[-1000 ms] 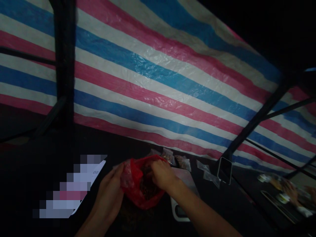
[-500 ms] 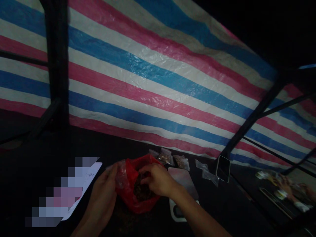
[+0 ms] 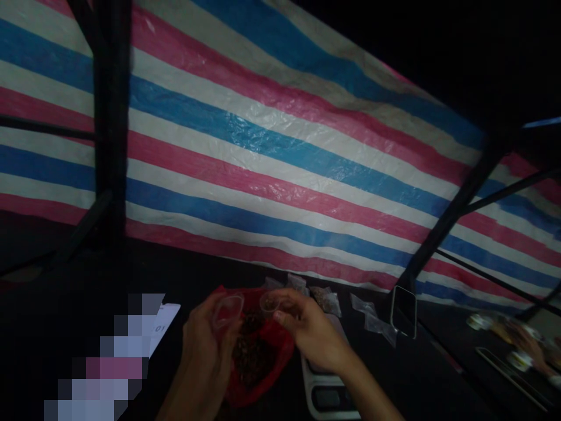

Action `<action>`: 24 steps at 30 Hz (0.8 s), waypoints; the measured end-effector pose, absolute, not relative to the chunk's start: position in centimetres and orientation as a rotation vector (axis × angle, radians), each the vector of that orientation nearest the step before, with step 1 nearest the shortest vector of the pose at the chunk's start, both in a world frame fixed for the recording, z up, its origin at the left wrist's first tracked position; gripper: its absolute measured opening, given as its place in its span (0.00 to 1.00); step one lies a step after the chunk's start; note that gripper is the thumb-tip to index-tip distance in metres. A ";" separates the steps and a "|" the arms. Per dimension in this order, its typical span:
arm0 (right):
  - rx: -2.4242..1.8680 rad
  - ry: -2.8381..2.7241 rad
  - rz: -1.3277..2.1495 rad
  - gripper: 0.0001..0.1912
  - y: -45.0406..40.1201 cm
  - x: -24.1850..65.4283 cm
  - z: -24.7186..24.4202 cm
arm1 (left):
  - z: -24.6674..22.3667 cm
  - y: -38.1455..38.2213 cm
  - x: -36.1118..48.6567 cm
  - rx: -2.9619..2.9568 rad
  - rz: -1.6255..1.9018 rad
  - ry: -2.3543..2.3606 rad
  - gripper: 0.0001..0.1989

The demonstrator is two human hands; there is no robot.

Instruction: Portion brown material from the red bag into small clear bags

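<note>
Our left hand [image 3: 199, 339] curls around what looks like a small clear bag [image 3: 228, 309]; our right hand [image 3: 304, 330] pinches a little clear cup [image 3: 264, 300] of brown bits [image 3: 270, 303]. Below sits the red bag [image 3: 249, 393], short of the surface's [image 3: 416, 380] far edge. Apparently we're portioning; tipping calls for aligned mouths.

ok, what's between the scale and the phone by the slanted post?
Small clear plastic bags, lying on the dark tabletop, as the head view shows.
</note>
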State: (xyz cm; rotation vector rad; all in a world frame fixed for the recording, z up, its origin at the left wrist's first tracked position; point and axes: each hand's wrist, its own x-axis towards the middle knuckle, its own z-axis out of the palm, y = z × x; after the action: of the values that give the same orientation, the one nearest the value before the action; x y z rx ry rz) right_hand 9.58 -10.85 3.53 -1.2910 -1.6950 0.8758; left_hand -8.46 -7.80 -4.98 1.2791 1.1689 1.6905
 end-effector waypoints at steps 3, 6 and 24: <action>-1.263 -1.712 0.800 0.17 -11.9 8.9 5.3 | -6.7 -7.8 -7.4 1.581 1.673 1.235 0.26; -1.325 -1.899 0.555 0.21 -12.8 8.1 6.6 | -8.0 -7.8 -7.1 1.742 1.662 1.241 0.27; -1.541 -2.029 0.356 0.31 -12.2 8.1 3.3 | -4.5 -9.4 -9.2 1.182 1.657 1.261 0.29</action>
State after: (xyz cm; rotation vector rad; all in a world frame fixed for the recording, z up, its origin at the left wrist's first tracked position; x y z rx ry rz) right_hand 8.12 -12.17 3.33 -1.5413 -2.0286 0.3559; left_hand -9.19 -9.38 -4.51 1.1815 1.2614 1.6574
